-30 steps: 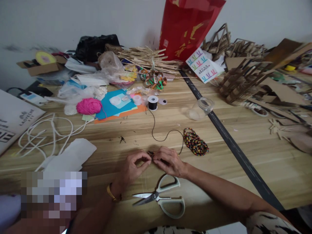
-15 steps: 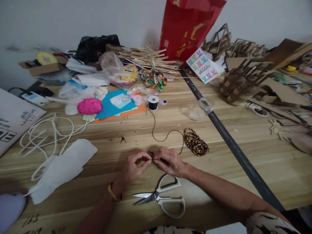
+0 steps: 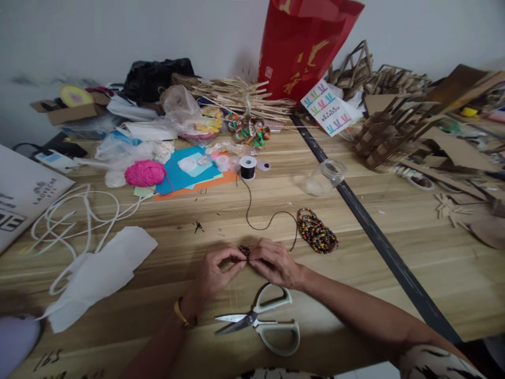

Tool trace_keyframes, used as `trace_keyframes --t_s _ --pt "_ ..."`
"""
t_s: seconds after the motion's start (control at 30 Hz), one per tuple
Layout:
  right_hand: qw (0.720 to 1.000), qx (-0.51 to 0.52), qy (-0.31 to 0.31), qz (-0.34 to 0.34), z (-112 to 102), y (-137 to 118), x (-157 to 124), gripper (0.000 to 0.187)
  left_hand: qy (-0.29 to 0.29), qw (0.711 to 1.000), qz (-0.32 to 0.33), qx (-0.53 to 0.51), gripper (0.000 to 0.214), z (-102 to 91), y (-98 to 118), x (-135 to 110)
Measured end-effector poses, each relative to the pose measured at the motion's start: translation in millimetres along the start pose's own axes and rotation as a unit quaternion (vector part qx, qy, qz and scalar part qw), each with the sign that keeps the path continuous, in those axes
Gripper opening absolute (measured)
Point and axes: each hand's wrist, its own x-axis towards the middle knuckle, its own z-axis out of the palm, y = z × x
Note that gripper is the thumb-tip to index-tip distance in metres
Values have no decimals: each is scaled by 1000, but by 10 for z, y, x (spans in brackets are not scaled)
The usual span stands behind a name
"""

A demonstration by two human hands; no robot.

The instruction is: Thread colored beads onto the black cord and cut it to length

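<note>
Wood-grain table, dark strip across | grey wall behind | left grip, right grip: both pinched on beadwork

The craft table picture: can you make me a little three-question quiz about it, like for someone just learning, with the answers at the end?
1. True or false: the scissors on the table lie with their blades spread apart.
2. Which is nearer the right hand: (a) the pink yarn ball or (b) the looped strand of multicoloured beads?
3. Fill in the blank: the cord wound on the white spool is ____.
Key: 1 true; 2 b; 3 black.
</note>
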Motion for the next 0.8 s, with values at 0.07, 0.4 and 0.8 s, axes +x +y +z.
trace_keyframes --t_s 0.07,0.4,0.8 --pt "1000 1 -5 2 1 3 -4 8 -3 1000 0 1 5 -1 -1 -1" --pt "991 90 35 91 -92 -39 28 29 -14 998 -41 -48 5 -61 -10 1" --pt "1000 -5 -14 20 -29 -13 18 16 -11 995 -45 -92 7 -95 -48 -7"
